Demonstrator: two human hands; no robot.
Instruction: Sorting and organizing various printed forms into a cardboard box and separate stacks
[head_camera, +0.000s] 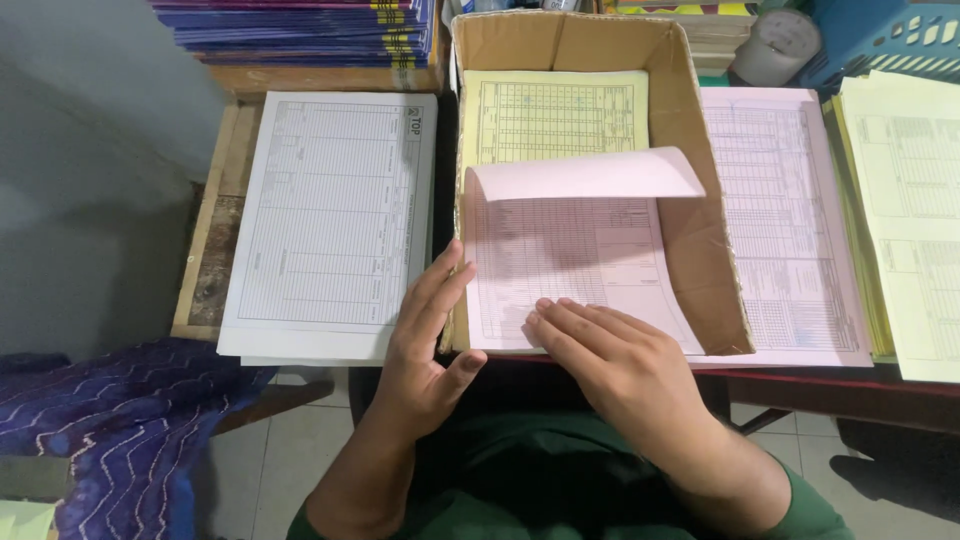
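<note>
A: Pink sheet (570, 260): where does it lie?
B: In the cardboard box (700, 230), over a yellow sheet (555, 115); its far edge curls back toward 6 o'clock.

A: Right hand (600, 345)?
B: Flat, fingers spread narrow, pressing the sheet's near edge at 6 o'clock. It grips nothing.

A: Left hand (430, 340)?
B: Open, fingers straight, touching the box's wall at 9 o'clock.

A: Surroundings?
B: White pad (330, 220) at 9 o'clock of the box; pink stack (790, 230) at 3 o'clock, yellow stack (915, 210) beyond it.
</note>
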